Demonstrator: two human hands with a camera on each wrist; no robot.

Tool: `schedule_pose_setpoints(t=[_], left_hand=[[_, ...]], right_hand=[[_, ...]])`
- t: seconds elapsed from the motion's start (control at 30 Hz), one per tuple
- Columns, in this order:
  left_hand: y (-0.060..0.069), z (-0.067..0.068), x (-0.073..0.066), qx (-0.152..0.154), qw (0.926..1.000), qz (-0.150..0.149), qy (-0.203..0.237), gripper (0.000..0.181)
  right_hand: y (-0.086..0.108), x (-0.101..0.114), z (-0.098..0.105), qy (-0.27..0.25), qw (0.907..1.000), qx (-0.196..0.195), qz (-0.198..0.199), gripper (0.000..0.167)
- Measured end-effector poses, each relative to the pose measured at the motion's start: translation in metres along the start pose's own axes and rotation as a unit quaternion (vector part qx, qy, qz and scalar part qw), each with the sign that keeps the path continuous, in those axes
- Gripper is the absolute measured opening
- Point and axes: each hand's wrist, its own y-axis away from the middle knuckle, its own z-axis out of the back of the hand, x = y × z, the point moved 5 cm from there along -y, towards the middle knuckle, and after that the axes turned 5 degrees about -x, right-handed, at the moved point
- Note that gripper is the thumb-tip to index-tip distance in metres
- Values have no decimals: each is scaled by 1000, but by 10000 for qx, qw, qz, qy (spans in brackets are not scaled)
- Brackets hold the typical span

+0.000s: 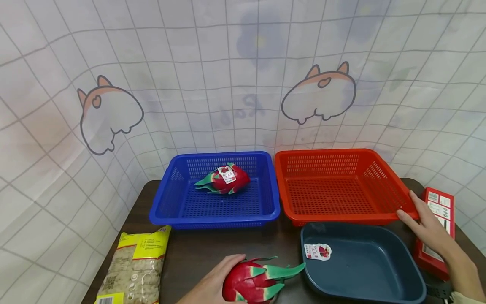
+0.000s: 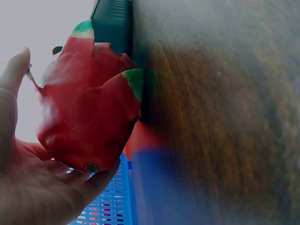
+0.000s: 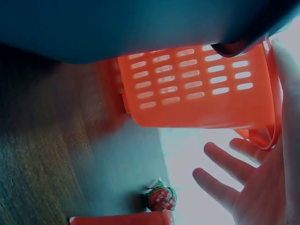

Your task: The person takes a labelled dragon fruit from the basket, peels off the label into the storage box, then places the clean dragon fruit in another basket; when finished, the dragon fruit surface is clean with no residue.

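Observation:
In the head view my left hand [image 1: 218,280] grips a red dragon fruit [image 1: 248,282] with green-tipped scales at the table's front edge. The left wrist view shows the palm and fingers [image 2: 101,183] under the fruit [image 2: 91,108], thumb at its side. My right hand [image 1: 433,230] touches the near right corner of the red basket [image 1: 341,217]; in the right wrist view its fingers [image 3: 225,161] are spread beside that basket [image 3: 187,89]. Another dragon fruit [image 1: 229,179], bearing a white label, lies in the blue basket [image 1: 214,221].
A dark blue-green tray [image 1: 360,266] with a sticker stands before the red basket. A red box [image 1: 440,211] lies at the far right, partly behind my right hand. At the left lies a yellow-and-clear packet [image 1: 136,264]. A small red-green object [image 3: 161,198] shows in the right wrist view.

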Motion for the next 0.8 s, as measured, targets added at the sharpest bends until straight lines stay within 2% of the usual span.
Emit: schedule_pose_setpoints(t=[0.37,0.6,0.8], left_hand=[[-5,6,-3,-121,9990,194,-396,91],[-2,9,-7,-350,9948,-133,-946,89],[7,14,-13,-320,9913,-535,-1161,89]], right_hand=[[0,-2,6,-96,9997,-143,162,83],[2,-1,5,-80,9998,-148,102,84],[3,-1,0,-84,9999,-106,65,83]])
